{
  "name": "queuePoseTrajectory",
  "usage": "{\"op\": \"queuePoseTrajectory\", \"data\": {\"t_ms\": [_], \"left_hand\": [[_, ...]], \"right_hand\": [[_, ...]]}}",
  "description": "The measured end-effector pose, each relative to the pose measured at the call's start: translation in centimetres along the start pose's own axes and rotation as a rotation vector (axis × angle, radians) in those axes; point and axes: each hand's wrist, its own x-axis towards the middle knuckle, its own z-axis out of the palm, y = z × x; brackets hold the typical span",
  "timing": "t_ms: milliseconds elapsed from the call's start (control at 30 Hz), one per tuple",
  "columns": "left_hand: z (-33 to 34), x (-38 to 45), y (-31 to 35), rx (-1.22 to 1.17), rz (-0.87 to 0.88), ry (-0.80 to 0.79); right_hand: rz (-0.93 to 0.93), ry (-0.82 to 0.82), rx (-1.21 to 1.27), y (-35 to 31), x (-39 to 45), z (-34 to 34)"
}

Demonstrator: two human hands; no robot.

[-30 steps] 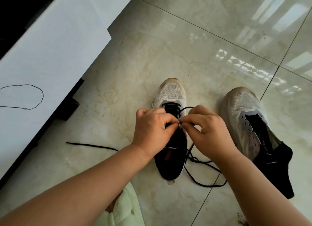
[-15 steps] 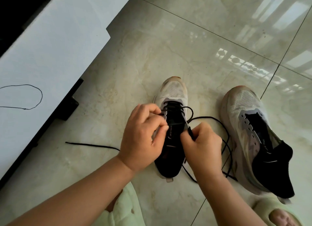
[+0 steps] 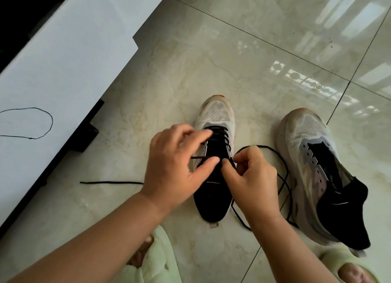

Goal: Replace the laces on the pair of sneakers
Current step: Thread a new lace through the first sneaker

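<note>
Right grip: fingers curled, pinching the black lace just beside the near eyelets of the left-hand sneaker. Left grip: fingers spread & relaxed, fingertips resting on the tongue/eyelet row; thumb tip sits by a lace strand, can't tell if it really pinches it. Hands cover the mid part of that sneaker, so the near eyelets & the exact point where the lace enters are hidden. Blur on left fingers.

Sneaker w/ lace: on the floor, toe pointing away, pale mesh toe, black tongue & collar, several black crossings visible at the toe end. Loose lace loops out to the right btw. the two shoes, part goes under the right wrist. Another black strand lies on floor left of the wrist; its end is hidden behind the arm.

Second sneaker: to the right, tilted, eyelets bare, tongue open.

Thin black cord loops on white tabletop, cut off at left edge. Green slippers partly out of frame at bottom.
</note>
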Motion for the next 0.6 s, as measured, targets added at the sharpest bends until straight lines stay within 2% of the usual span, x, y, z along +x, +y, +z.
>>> {"op": "queuePoseTrajectory", "data": {"t_ms": [67, 167, 233, 500, 600], "left_hand": [[0.7, 0.9, 1.3, 0.099, 0.068, -0.026], [1.6, 1.8, 1.9, 0.245, 0.075, -0.149], [1.8, 2.1, 1.7, 0.241, 0.078, -0.195], [1.4, -0.3, 0.6, 0.037, 0.035, -0.034], [1.3, -1.6, 0.2, -0.077, -0.053, -0.015]], "right_hand": [[-0.020, 0.001, 0.000, -0.1, 0.2, 0.1], [-0.033, 0.000, 0.011, 0.0, 0.5, -0.1], [-0.036, -0.007, 0.016, 0.1, 0.6, -0.3], [-0.051, 0.041, -0.036, -0.3, -0.1, 0.6], [-0.021, 0.017, -0.029, -0.5, -0.7, 1.3]]}}
